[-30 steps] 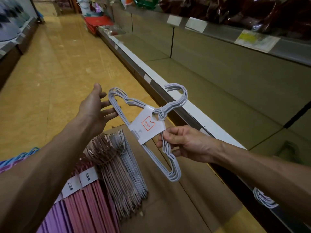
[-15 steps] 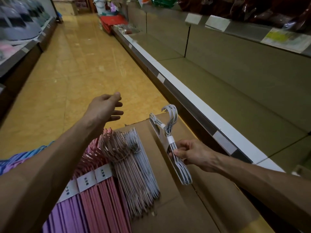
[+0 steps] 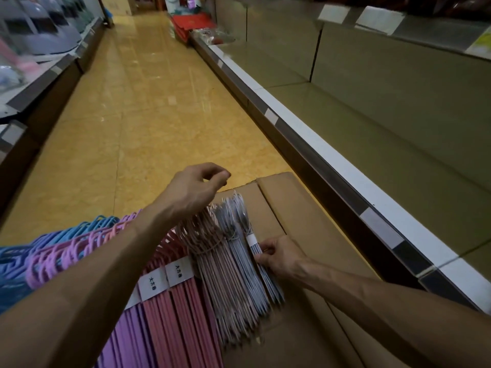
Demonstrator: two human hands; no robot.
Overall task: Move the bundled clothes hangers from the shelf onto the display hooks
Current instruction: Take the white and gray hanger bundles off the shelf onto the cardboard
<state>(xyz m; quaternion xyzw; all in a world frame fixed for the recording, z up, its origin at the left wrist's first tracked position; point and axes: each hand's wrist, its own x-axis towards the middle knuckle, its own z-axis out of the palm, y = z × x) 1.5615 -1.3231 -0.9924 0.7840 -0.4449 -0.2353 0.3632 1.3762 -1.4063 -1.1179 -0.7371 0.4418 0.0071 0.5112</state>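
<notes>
Seen from the head camera, the right hand [image 3: 276,257], low and right of centre in the frame, pinches the grey hanger bundle [image 3: 261,264] just below its white paper band [image 3: 252,239], fingers curled onto the wires, and presses it edge-on against the right end of the row of hangers [image 3: 212,264] standing on the cardboard box [image 3: 305,216]. A second ago that bundle was held up in the air in front of the shelf [image 3: 398,160], spread flat with its label facing the camera, and half a second ago it was tilted over the box; now it stands in line with the pink and grey bundles beside it. The left hand [image 3: 198,188], at frame centre, hovers above the hook ends of the row with fingers loosely curled and holding nothing, where earlier it was open and reaching toward the bundle. The shelf at the right of the frame looks bare along its visible length, and no display hooks can be made out. As a judgement, the bundle has come off the shelf and is being parked with the collected stock on the box, so the hanging step is not yet done for this one, and the right hand's grip has yet to be let go
</notes>
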